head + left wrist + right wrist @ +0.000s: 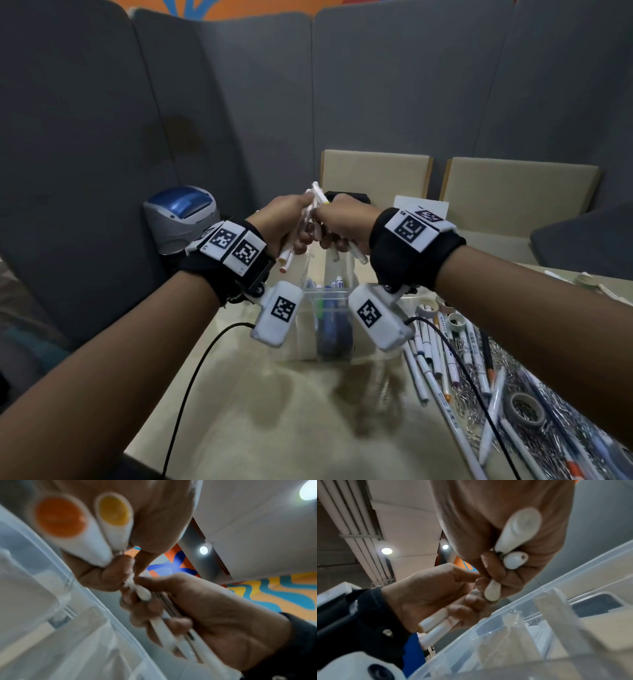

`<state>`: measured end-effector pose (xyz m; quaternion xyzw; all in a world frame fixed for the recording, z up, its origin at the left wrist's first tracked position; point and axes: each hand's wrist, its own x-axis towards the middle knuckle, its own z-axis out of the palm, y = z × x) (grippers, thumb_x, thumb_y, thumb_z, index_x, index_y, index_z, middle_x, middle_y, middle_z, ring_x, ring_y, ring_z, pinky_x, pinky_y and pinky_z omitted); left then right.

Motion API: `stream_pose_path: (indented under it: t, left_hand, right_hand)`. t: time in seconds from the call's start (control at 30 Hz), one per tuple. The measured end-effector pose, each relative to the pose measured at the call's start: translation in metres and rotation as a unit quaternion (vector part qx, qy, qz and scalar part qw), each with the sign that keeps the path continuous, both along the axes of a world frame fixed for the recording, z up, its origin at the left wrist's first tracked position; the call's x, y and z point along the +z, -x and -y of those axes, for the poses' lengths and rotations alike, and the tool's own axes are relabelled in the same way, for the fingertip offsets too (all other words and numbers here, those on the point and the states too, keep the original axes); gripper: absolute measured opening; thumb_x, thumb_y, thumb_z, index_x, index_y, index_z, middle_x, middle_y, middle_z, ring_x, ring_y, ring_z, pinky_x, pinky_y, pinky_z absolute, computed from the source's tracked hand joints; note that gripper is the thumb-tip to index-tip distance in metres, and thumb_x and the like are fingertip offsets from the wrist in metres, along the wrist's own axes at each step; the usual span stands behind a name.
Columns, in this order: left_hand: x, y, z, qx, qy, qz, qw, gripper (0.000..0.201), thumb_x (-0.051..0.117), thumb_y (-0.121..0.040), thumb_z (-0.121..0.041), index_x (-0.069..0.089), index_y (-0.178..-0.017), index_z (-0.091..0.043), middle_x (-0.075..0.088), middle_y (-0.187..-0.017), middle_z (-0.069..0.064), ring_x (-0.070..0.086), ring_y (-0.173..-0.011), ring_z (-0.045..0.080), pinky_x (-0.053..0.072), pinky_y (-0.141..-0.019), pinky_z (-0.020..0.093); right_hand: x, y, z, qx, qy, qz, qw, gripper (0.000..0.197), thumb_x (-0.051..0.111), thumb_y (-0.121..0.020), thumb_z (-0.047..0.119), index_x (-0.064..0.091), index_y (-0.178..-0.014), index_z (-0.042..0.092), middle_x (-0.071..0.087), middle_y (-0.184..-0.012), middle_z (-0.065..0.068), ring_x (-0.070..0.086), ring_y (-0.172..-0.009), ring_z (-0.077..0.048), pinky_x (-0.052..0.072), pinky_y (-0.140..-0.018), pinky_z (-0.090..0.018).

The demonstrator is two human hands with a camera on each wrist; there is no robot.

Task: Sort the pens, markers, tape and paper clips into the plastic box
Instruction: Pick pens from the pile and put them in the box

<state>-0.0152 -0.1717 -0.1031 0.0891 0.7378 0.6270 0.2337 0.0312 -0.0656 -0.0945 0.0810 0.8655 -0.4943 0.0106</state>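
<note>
The markers [310,222] are bunched in both hands, lifted above the far end of the plastic box [329,298], which stands on the table [260,404] below the wrists, at about 6 o'clock from the hands. The left hand [284,222] curls its fingers around a small bundle of white markers; the left wrist view shows two of their end caps, one orange [60,517] and one yellow [114,511], poking out under the palm. The right hand [342,222] sits just at 3 o'clock of the left, knuckles nearly touching it, fingers wrapped around several more white markers [517,534] whose ends stick out below its fist. Where the two hands meet, fingertips of both seem to pinch the same marker, though blur makes this hard to confirm. Both forearms reach forward and converge, wrists raised, palms turned inward toward each other.

Inside the box a few blue and white pens [334,318] stand upright in a middle compartment. At 4 o'clock from the box, loose pens [435,356], rolls of tape [525,409] and a heap of paper clips [555,445] lie spread on the table. At 10 o'clock from the hands stands a grey and blue machine [181,216] against the grey partition [102,120].
</note>
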Motion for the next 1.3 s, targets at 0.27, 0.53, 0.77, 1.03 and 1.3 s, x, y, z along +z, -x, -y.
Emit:
stream_pose_path:
  t: [0.27, 0.53, 0.77, 1.03, 1.3]
  left_hand:
    - [0.004, -0.001, 0.006, 0.036, 0.117, -0.03, 0.992, 0.011, 0.038, -0.097, -0.004, 0.043, -0.105, 0.002, 0.046, -0.072, 0.009, 0.047, -0.055, 0.016, 0.04, -0.04, 0.018]
    - [0.006, -0.006, 0.015, 0.022, 0.147, -0.003, 0.989, 0.017, 0.035, -0.097, 0.0, 0.049, -0.094, 0.007, 0.053, -0.079, 0.013, 0.057, -0.063, 0.021, 0.054, -0.045, 0.024]
    - [0.004, -0.008, 0.017, 0.024, 0.144, -0.007, 0.989, 0.02, 0.033, -0.099, 0.001, 0.045, -0.112, 0.01, 0.053, -0.083, 0.014, 0.059, -0.065, 0.022, 0.056, -0.047, 0.028]
    - [0.007, -0.01, 0.012, 0.009, 0.147, -0.008, 0.989, 0.028, 0.037, -0.097, 0.004, 0.046, -0.121, 0.015, 0.058, -0.087, 0.022, 0.064, -0.073, 0.03, 0.06, -0.066, 0.041]
    - [0.007, -0.017, -0.003, -0.042, 0.142, -0.015, 0.989, 0.018, 0.04, -0.094, 0.01, 0.042, -0.11, 0.001, 0.056, -0.119, 0.032, 0.064, -0.099, 0.047, 0.051, -0.085, 0.06]
  right_hand:
    - [-0.011, -0.004, -0.017, -0.02, -0.012, 0.104, 0.994, 0.018, 0.038, -0.09, -0.002, 0.055, -0.082, -0.003, 0.065, -0.062, -0.015, 0.055, -0.054, -0.02, 0.039, -0.047, -0.024]
    - [-0.011, 0.0, -0.002, 0.026, -0.145, 0.199, 0.969, 0.018, 0.045, -0.096, 0.005, 0.058, -0.09, -0.006, 0.069, -0.054, -0.007, 0.058, -0.035, -0.014, 0.048, -0.051, -0.028]
    - [-0.01, -0.002, -0.002, 0.014, -0.252, 0.053, 0.966, 0.022, 0.068, -0.082, 0.013, 0.049, -0.07, 0.014, 0.066, -0.11, -0.016, 0.067, -0.101, -0.032, 0.056, -0.087, -0.042]
    - [-0.013, 0.011, 0.001, -0.018, -0.285, 0.06, 0.956, 0.029, 0.064, -0.087, 0.018, 0.052, -0.11, 0.006, 0.063, -0.116, -0.016, 0.064, -0.105, -0.031, 0.052, -0.094, -0.041]
    - [-0.004, 0.012, -0.019, -0.056, -0.237, 0.011, 0.97, 0.021, 0.051, -0.087, 0.013, 0.059, -0.104, 0.004, 0.064, -0.107, -0.017, 0.067, -0.095, -0.033, 0.057, -0.085, -0.044]
